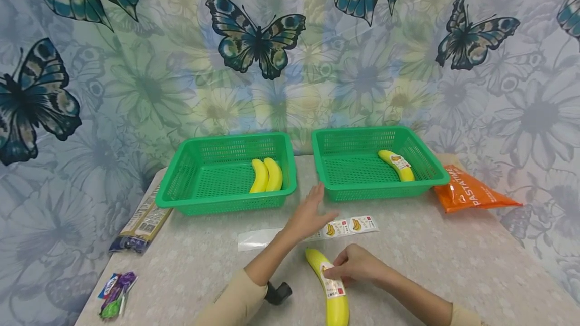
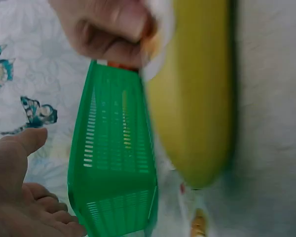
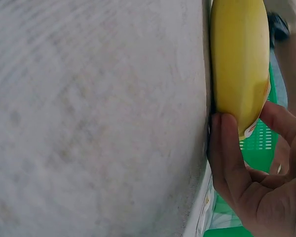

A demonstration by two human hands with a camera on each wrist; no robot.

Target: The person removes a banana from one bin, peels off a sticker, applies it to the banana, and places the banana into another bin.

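A smooth yellow banana [image 1: 333, 293] lies on the pale speckled table [image 1: 430, 250] near its front edge, the right hand [image 1: 358, 265] curled on it, fingertips pressing its white label [image 1: 332, 281]. The right wrist view alone shows those fingers [image 3: 227, 153] wrapped under its curve. The left hand [image 1: 308, 215] hovers flat, fingers straight, holding nothing, over a sticker strip [image 1: 351, 226], before two green mesh baskets [image 1: 190, 175].
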